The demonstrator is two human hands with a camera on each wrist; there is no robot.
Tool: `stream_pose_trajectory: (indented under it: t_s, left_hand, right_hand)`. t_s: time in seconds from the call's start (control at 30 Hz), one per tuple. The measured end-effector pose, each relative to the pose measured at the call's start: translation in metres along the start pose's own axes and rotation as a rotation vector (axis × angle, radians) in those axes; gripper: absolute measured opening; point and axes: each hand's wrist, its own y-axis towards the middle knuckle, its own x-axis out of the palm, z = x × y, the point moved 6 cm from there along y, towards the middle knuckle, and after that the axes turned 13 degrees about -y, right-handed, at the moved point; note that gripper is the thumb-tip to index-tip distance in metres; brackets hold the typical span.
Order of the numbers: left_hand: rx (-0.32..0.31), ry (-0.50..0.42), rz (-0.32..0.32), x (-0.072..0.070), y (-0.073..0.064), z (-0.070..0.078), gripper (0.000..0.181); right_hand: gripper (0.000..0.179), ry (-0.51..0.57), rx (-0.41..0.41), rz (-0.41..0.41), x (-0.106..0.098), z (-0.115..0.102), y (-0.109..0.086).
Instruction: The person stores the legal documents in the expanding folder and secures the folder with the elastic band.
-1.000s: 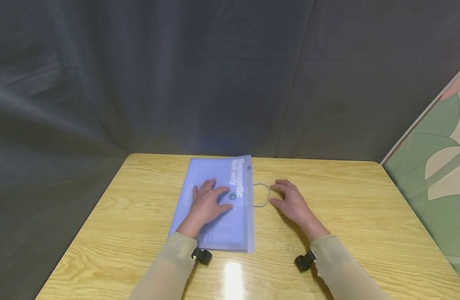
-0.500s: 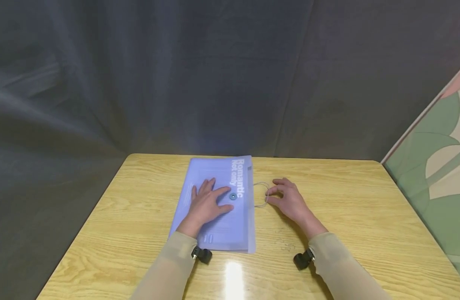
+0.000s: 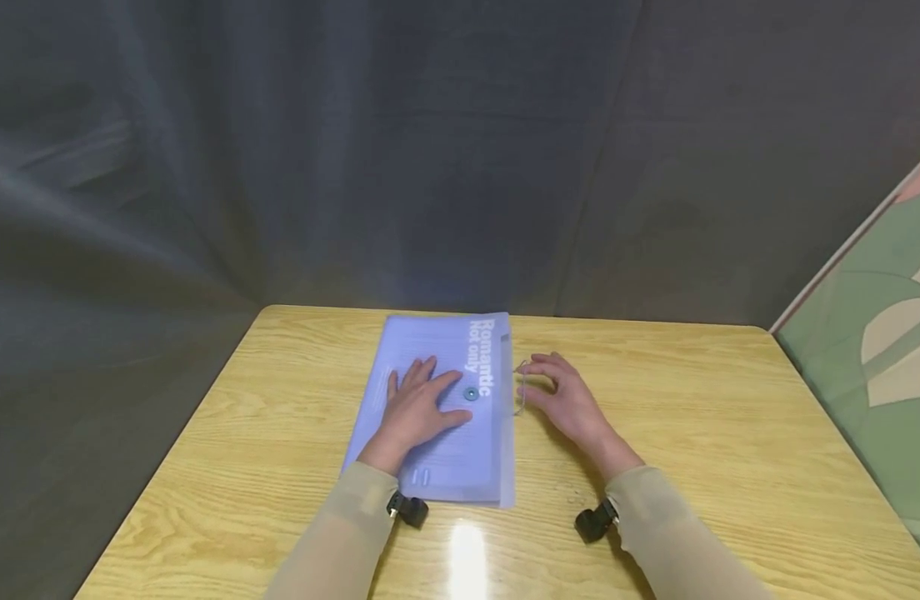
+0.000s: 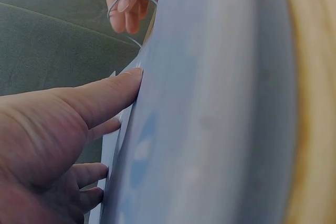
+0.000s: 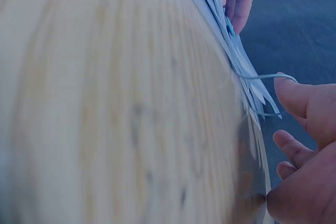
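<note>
A translucent purple document folder (image 3: 437, 454) lies flat on the table, with white lettering and a round blue button (image 3: 471, 393) near its flap. My left hand (image 3: 415, 417) rests on the folder with its fingers spread, the thumb just below the button. A thin elastic cord (image 3: 523, 387) forms a loop at the flap's right edge. My right hand (image 3: 568, 404) holds this loop raised with bent fingers. In the right wrist view, the cord passes over the tip of the right thumb (image 5: 289, 90). Exactly how the other fingers hold it is unclear.
The wooden table (image 3: 692, 417) extends on both sides of the folder. A dark curtain (image 3: 460, 158) hangs behind its far edge. To the right stands a leaf-patterned panel (image 3: 895, 333). Each wrist bears a small black camera (image 3: 409, 508).
The right hand has moved left toward the folder, taking up the elastic cord loop, which is now raised and nearer the flap. The left hand stays on the folder.
</note>
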Motion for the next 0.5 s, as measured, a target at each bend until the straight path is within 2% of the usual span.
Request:
stream_pose_trajectory:
  t_s: [0.17, 0.5]
  left_hand:
    - [-0.005, -0.003, 0.006, 0.0, 0.0, 0.001, 0.076]
    - [-0.015, 0.002, 0.005, 0.004, 0.004, 0.001, 0.077]
  right_hand:
    - [0.033, 0.001, 0.005, 0.012, 0.004, -0.007, 0.002]
    - [0.029, -0.095, -0.039, 0.018, 0.012, -0.022, 0.01]
